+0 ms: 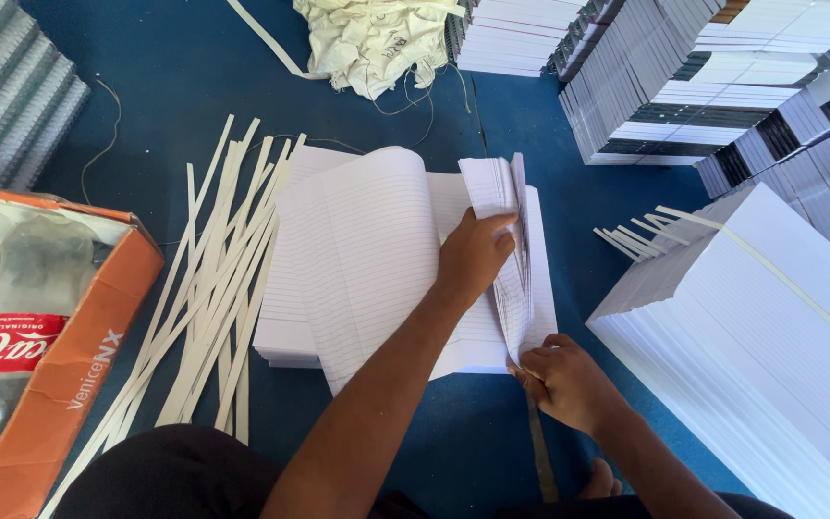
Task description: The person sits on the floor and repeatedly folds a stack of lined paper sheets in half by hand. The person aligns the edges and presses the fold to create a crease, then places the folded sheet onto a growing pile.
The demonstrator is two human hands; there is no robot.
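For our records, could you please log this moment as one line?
left hand: pressing folded white ruled paper sheets | right hand: pinching their lower edge | surface: blue floor

Counted in the head view: two hands, the left hand (pixel 473 255) and the right hand (pixel 569 384), both near 6 o'clock. One orange cardboard box (pixel 79 370) at 8 o'clock, containing one clear plastic bottle with a red label (pixel 7 327). One crumpled cream cloth bag (pixel 372 38) at 12 o'clock. One open stack of white ruled paper sheets (pixel 367 255) at centre. One strapped stack of ruled sheets (pixel 770 327) at 4 o'clock. Long white paper strips (pixel 208 298) at 9 o'clock: too many overlapping for an exact count. Stacked bound notebooks (pixel 684 86) at 1 o'clock: number cannot be determined.
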